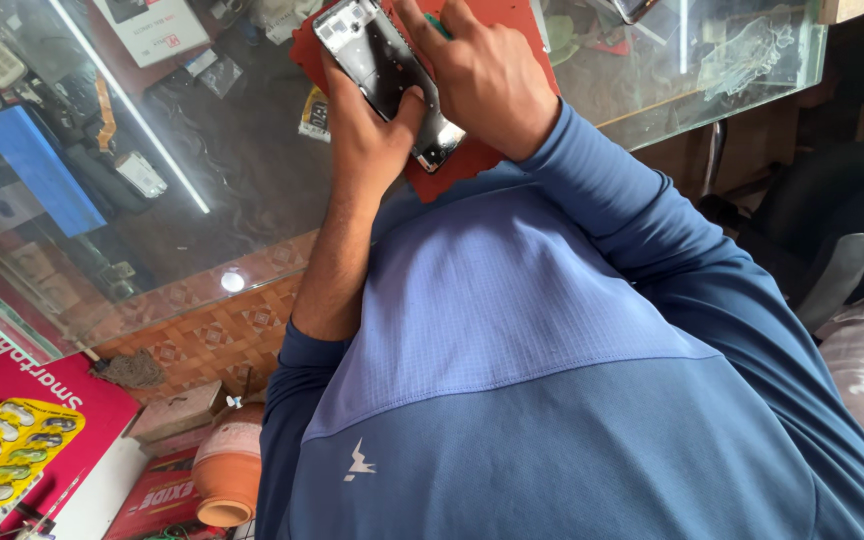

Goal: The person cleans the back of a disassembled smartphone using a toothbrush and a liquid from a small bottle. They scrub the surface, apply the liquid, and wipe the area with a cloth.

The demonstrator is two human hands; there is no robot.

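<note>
A: While the left hand gripped the opened phone over the red mat, why?

B: To steady it; the right hand pinched a green tool against the phone.

A white rectangular box with a small red mark and a dark picture lies under the glass at top left. A flat blue box sits at the left. At lower left lies a magenta package with white lettering, a yellow blister card of coloured pieces on it. A red carton with lettering stands at the bottom, beside a clay pot.
</note>
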